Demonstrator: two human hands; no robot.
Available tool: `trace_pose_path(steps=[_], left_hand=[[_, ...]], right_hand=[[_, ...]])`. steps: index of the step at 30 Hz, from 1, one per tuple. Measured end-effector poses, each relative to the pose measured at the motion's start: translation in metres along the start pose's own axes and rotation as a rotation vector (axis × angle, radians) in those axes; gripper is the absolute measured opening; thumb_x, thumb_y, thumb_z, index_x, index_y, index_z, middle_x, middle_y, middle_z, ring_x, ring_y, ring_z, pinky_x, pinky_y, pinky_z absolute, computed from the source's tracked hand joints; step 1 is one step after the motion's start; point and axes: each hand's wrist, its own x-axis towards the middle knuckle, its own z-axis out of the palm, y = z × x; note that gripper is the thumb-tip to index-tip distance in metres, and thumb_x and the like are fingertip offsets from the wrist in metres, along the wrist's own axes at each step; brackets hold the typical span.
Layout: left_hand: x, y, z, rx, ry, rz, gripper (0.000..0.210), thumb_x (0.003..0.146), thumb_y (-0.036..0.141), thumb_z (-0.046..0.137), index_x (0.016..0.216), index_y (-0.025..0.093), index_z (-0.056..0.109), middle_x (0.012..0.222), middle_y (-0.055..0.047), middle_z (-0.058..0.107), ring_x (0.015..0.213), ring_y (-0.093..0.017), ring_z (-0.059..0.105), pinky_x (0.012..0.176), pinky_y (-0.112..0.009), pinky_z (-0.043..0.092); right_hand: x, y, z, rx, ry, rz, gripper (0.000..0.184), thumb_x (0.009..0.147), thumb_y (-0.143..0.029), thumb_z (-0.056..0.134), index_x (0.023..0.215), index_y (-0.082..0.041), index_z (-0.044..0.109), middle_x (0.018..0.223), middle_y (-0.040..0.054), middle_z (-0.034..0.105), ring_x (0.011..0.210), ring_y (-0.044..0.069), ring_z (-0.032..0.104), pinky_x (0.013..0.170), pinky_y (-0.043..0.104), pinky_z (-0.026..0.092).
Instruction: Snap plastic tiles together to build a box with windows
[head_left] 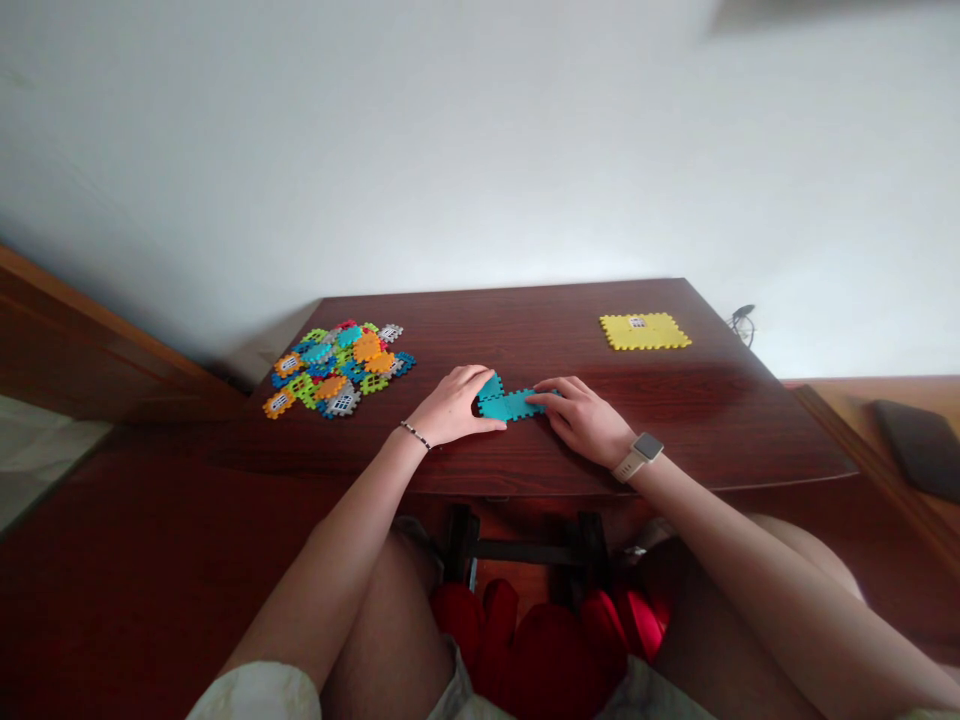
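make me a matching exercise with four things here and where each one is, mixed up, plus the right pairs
1. flat turquoise toothed-edge pieces
2. flat yellow rectangular toothed-edge panel
3. heap of multicoloured toothed-edge pieces
4. dark-faced watch with pale strap

A. left part of the dark reddish-brown table
B. on the right wrist
C. between the left hand and right hand
D. table's far right part

Pairs: 1-C, 2-D, 3-A, 4-B

Single head cam, above table's (465,325) near edge, looking forward-down, fairly close; far corners and wall (480,150) in frame.
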Motion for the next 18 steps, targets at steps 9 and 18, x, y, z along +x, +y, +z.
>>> trace_pose_path(steps=[9, 18], left_hand=[[-0.0020, 0.0009, 0.0013, -0.019, -0.018, 0.009, 0.083, 0.086, 0.056, 0.089, 0.156, 0.023, 0.058, 0.162, -0.017, 0.057, 0.153, -0.038, 0.052, 0.132, -0.053, 0.038], [-0.0001, 0.0002, 0.0016, -0.018, 0.007, 0.028, 0.079, 0.086, 0.052, 0.090, 0.154, 0.023, 0.060, 0.159, -0.016, 0.060, 0.151, -0.037, 0.054, 0.131, -0.053, 0.041]], right_hand=[[-0.0002, -0.0003, 0.0000, -0.015, -0.005, -0.003, 0.042, 0.104, -0.012, 0.054, 0.136, -0.028, 0.074, 0.136, 0.0129, 0.071, 0.126, 0.035, 0.065, 0.110, 0.059, 0.060], [-0.0006, 0.0006, -0.0003, -0.012, -0.007, -0.008, 0.042, 0.104, -0.012, 0.054, 0.137, -0.027, 0.074, 0.137, 0.0134, 0.070, 0.126, 0.034, 0.065, 0.111, 0.058, 0.059]])
